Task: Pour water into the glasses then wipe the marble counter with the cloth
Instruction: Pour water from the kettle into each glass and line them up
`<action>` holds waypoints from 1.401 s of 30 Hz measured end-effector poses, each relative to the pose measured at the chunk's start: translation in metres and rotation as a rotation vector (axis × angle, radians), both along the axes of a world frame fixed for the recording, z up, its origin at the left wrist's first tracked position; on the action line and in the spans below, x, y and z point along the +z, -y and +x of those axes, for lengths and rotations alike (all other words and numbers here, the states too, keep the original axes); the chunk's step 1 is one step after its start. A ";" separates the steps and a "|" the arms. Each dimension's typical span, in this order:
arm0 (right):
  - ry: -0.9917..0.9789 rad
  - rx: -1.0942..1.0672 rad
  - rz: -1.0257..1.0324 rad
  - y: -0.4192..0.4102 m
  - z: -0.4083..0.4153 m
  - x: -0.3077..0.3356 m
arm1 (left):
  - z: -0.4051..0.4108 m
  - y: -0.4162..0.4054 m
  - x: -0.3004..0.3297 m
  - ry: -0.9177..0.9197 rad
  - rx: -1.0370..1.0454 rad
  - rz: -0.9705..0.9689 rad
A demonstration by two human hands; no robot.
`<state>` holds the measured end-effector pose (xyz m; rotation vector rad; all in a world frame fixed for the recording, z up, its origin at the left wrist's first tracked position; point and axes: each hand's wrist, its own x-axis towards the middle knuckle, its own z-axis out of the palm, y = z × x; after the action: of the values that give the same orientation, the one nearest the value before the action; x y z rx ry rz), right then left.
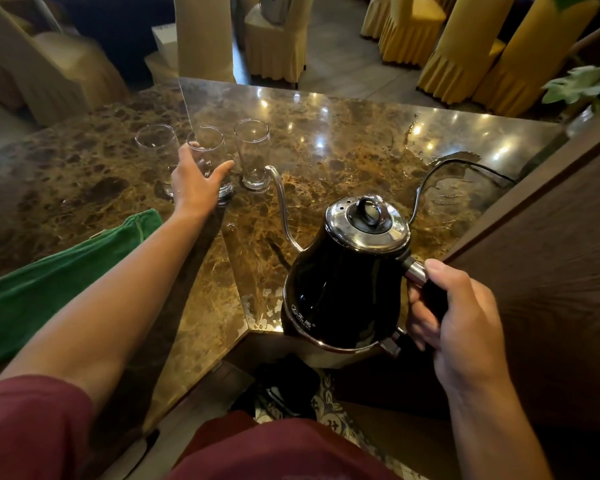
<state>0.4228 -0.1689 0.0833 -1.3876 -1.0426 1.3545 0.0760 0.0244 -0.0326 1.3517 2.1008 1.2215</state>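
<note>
Black and bulbous, the gooseneck kettle with a chrome lid (347,271) sits in the lower centre of the frame, lifted at the near edge of the brown veined marble counter (343,140). The right hand (465,320) has its fingers wrapped round the dark handle, thumb on top, which looks like a carrying grip ready for tipping. Its thin curved spout (281,202) runs up and to the left, tip close to the rightmost of three clear tall glasses (253,154) in the upper left of the frame, so the kettle's spout-to-handle line lies roughly left to right, aimed at the glasses. All three stand upright and look empty. The left hand (196,181) is spread, thumb and fingers cupped about the middle glass (208,157), probably to steady it or draw it nearer for the pour. A folded green cloth (63,271) lies at the left edge under that forearm, in easy reach for wiping later.
</note>
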 end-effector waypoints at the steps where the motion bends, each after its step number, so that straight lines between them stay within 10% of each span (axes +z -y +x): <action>1: 0.000 0.004 0.001 0.000 0.000 -0.001 | 0.001 0.000 0.001 -0.011 0.007 0.000; 14: -0.015 -0.001 0.003 0.002 0.002 0.000 | 0.016 0.025 -0.005 -0.046 0.030 -0.158; 22: -0.018 -0.034 0.003 0.004 0.008 -0.002 | 0.045 0.058 -0.005 -0.460 -0.035 0.184; 33: -0.021 -0.064 0.004 0.010 0.017 -0.001 | 0.088 0.006 0.004 0.184 -0.096 0.023; 42: -0.054 -0.063 0.021 0.007 0.016 -0.007 | 0.096 -0.031 -0.005 0.313 0.054 0.021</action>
<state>0.4386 -0.1758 0.0760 -1.3508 -0.9671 1.3240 0.1718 0.0556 -0.0376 1.0383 1.9183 1.3802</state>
